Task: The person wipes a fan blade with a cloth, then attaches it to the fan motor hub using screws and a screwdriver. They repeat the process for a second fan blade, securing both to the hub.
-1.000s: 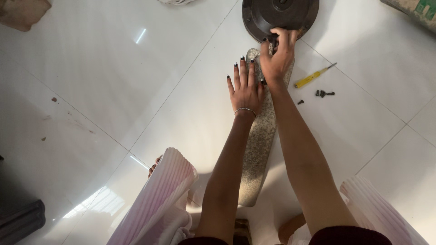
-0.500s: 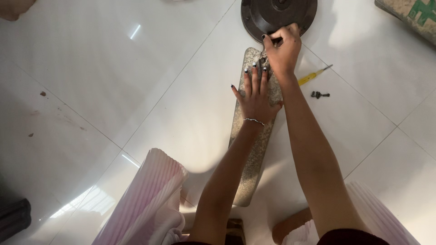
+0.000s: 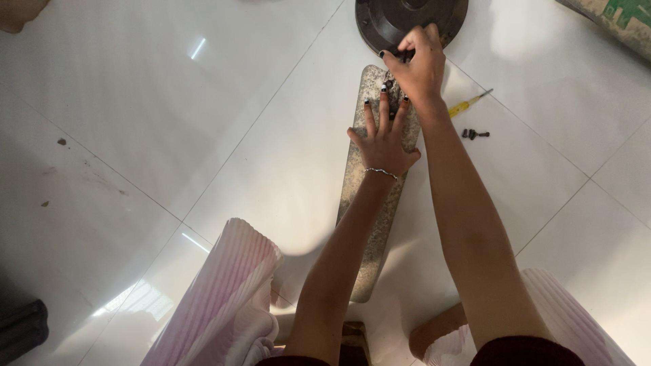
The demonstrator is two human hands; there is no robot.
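A long, dusty speckled fan blade (image 3: 369, 224) lies on the white tiled floor, its far end meeting a round dark motor housing (image 3: 386, 24). My left hand (image 3: 384, 139) lies flat on the blade with fingers spread, pressing it down. My right hand (image 3: 417, 64) is closed at the joint of blade and housing, pinching a small dark part there; what it grips is hidden by the fingers.
A yellow-handled screwdriver (image 3: 468, 104) and a few small dark screws (image 3: 475, 134) lie on the floor right of my right arm. My knees in pale pleated cloth (image 3: 230, 298) frame the bottom. A sack corner (image 3: 610, 17) sits top right.
My left hand moved from the floor beside the blade onto the blade and now presses on it. The blade swung slightly left. My right hand stays at the housing joint.
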